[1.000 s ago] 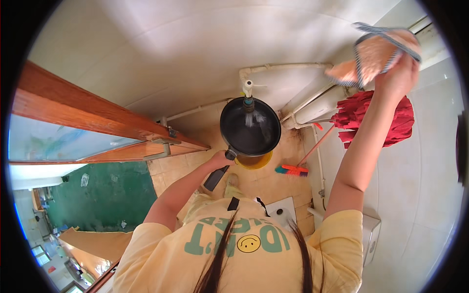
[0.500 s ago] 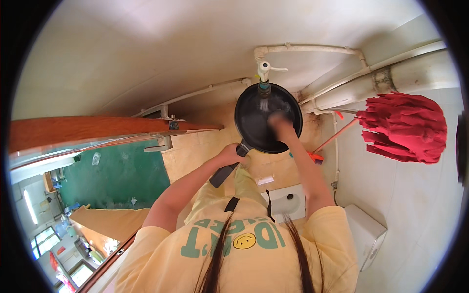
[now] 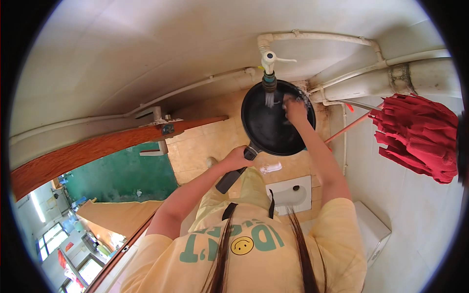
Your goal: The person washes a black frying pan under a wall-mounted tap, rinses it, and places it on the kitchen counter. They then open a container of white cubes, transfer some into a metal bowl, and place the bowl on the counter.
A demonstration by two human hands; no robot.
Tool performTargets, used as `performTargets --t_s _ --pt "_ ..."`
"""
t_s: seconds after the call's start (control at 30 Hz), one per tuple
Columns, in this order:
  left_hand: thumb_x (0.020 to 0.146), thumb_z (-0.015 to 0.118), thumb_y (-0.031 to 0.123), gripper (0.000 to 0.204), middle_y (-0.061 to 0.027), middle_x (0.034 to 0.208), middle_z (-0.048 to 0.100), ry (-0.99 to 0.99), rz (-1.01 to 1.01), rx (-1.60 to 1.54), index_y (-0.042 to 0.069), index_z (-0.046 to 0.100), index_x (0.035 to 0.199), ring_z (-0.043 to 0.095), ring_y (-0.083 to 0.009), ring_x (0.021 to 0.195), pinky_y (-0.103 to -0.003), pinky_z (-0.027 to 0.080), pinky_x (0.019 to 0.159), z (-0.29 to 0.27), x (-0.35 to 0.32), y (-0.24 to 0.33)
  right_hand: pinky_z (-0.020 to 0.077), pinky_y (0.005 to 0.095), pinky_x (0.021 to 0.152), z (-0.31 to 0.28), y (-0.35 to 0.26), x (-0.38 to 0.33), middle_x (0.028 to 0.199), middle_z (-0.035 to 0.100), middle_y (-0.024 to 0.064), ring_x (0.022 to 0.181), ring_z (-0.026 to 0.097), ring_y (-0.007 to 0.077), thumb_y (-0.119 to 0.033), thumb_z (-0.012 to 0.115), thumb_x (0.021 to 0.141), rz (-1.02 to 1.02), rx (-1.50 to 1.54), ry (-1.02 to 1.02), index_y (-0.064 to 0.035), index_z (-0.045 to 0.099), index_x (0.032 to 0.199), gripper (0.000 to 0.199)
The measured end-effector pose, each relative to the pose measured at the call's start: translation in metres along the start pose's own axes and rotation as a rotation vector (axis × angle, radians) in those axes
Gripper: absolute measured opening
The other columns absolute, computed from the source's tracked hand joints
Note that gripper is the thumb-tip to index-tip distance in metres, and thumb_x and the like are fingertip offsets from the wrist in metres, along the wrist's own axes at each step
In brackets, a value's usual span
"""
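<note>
My left hand [image 3: 238,159] is closed round the black handle of a frying pan [image 3: 264,132], holding the pan out beneath a white tap [image 3: 268,62]. A stream of water [image 3: 269,100] falls from the tap's dark nozzle into the pan. Inside the pan, near its far right side, is my right hand [image 3: 296,111], with its fingers bent down toward the surface and smeared by motion. Whether those fingers hold anything I cannot make out. Water splashes [image 3: 305,95] up at the rim beside them.
A red mop head [image 3: 417,134] sticks out at the right, near thick wall pipes [image 3: 361,88]. Below the pan are a tiled floor [image 3: 193,151] and a white squat toilet [image 3: 293,193]. A wooden door [image 3: 97,151] stands at the left, with a green floor [image 3: 122,173] beyond.
My right hand has moved from the middle of the pan toward its far right rim, where water now splashes. My left hand keeps its hold on the handle. The view has shifted slightly.
</note>
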State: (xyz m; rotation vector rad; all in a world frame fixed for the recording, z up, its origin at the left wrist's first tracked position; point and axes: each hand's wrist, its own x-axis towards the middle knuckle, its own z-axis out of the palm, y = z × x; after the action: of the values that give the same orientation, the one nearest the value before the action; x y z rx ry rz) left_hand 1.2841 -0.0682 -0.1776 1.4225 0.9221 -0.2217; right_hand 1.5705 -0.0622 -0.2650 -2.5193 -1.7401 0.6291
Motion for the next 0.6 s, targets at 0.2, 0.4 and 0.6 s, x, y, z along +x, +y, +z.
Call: performTargets --t_s 0.2,0.4,0.6 --pt "0.057 0.067 0.019 0.037 -0.0101 0.069 0.056 0.070 0.022 0.198 -0.002 0.052 0.084 0.056 -0.0192 0.059 -0.030 0.046 0.057 -0.005 0.010 0.000 0.0460 0.0423 0.076 0.026 -0.066 -0.051 0.106 0.048 0.0219 0.093 0.054 0.0341 -0.019 0.063 0.065 -0.190 0.203 -0.076 -0.0053 0.052 0.101 0.040" --pt "0.055 0.067 0.025 0.040 -0.0142 0.073 0.057 0.050 -0.008 0.213 -0.001 0.054 0.083 0.056 -0.0253 0.068 -0.032 0.045 0.065 -0.015 -0.001 0.000 0.0480 0.0432 0.069 0.039 -0.021 -0.019 0.086 0.058 0.0180 0.086 0.056 0.0377 -0.020 0.055 0.073 0.034 0.208 0.114 -0.0073 0.049 0.104 0.034" --pt "0.056 0.068 0.024 0.041 -0.0123 0.072 0.057 0.050 -0.012 0.183 -0.002 0.053 0.085 0.056 -0.0217 0.067 -0.031 0.045 0.063 -0.014 0.010 0.006 0.0461 0.0418 0.073 0.044 -0.087 -0.054 0.099 0.053 0.0165 0.089 0.054 0.0323 -0.014 0.059 0.070 -0.245 0.474 0.116 -0.0093 0.054 0.097 0.028"
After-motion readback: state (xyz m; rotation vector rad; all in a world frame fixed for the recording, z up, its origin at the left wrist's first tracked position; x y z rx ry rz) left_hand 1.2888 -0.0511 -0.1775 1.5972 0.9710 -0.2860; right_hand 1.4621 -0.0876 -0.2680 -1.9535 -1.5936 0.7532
